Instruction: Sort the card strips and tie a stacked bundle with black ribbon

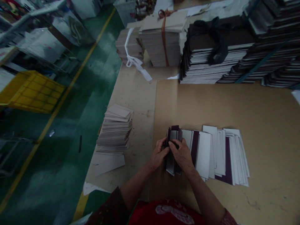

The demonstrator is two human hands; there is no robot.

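Observation:
My left hand (158, 155) is closed on the left side of a small bundle of dark-and-white card strips (172, 167) standing close together on the table. My right hand (182, 153) grips the same bundle from the right, its thumb and fingers bent over the upper part. Both thumbs come near each other at the middle of the bundle. Running off to the right from my right hand is a fanned row of white cards (203, 153), with a few dark maroon cards (227, 165) among them. The fingertips on the bundle's far side are partly hidden.
A leaning stack of pale cards (116, 131) sits at the table's left edge. At the back stand tied bundles of board (161, 43) and dark-covered stacks (211, 59) with a black strap (219, 47). A yellow crate (35, 90) is across the green floor (70, 140).

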